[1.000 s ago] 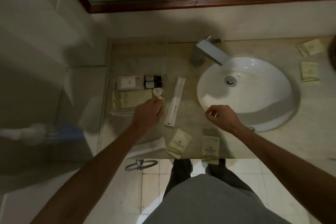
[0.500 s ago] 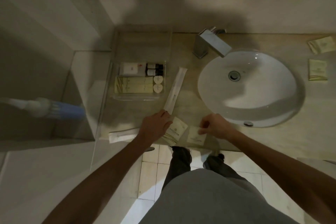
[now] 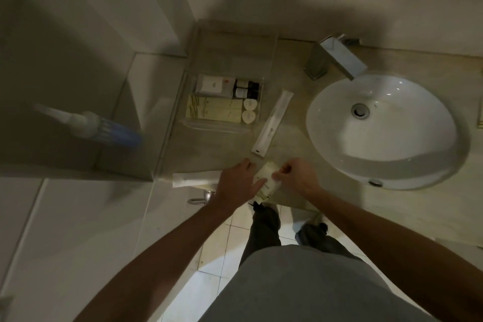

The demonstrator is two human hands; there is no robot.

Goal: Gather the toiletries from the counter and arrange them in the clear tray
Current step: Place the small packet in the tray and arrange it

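At the counter's front edge, your left hand and right hand pinch cream sachets together (stacking them for one carry, likely); the clear tray, partly filled, sits near the back left corner

Hands: left hand and right hand, earlier apart, now meet at the bench edge below the clear tray, jointly holding the gathered cream packets.
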